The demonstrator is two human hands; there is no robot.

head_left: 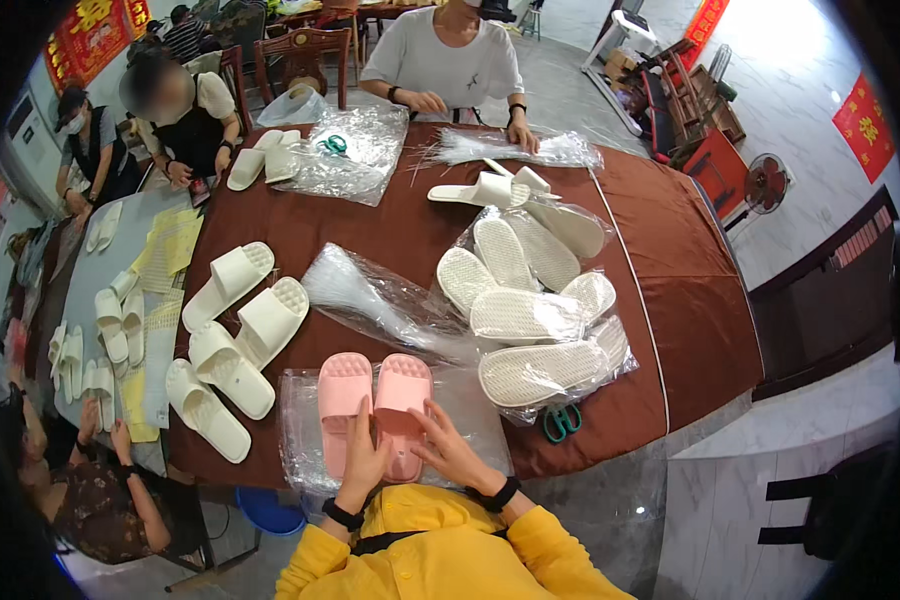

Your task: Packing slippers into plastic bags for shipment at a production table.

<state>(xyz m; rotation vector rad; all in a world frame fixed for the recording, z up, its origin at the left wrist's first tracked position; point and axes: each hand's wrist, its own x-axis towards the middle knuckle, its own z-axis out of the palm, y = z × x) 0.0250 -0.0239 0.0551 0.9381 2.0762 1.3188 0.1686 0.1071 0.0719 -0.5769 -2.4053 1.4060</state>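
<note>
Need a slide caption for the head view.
Both hands, left hand and right hand, rest on pink slippers beside bagged white slippers.
</note>
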